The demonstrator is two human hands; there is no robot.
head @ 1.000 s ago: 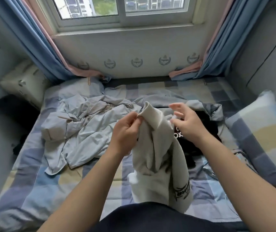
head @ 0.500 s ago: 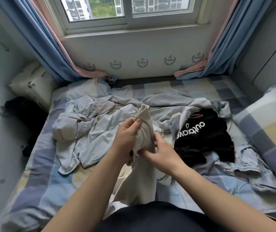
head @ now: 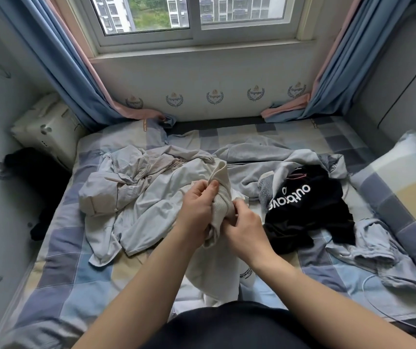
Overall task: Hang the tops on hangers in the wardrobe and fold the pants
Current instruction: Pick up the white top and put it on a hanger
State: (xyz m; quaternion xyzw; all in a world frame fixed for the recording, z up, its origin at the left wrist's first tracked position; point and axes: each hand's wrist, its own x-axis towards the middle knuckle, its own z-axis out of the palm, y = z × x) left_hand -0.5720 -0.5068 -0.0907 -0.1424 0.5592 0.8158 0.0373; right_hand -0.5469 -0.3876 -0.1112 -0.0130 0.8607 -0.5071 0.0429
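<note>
Both hands held the cream garment (head: 223, 190) up over the middle of the bed, just in front of the person's body. The left hand (head: 199, 205) had its fingers curled round the garment's ribbed band, with the thumb pressed against the ribbing near the top. The right hand (head: 244, 227) was just beside it and slightly lower, pinching a fold of the same fabric between thumb and fingers. The rest of the garment hung down between the forearms toward the person's lap, where a dark printed mark showed on its lower part. Whether it was a top or pants could not be told. A crumpled pale grey shirt (head: 136, 197) lay on the checked bed sheet (head: 75, 260) to the left of the hands. A grey sweatshirt (head: 259, 157) was spread behind them, toward the window (head: 196, 16). To the right lay a black top (head: 307, 210) with white lettering, partly on the sweatshirt, and beyond it a rumpled blue-grey garment (head: 375, 248). A checked pillow (head: 408, 187) rested at the bed's right edge and a cream pillow (head: 48, 129) sat in the far left corner, under the blue curtain (head: 75, 79).
</note>
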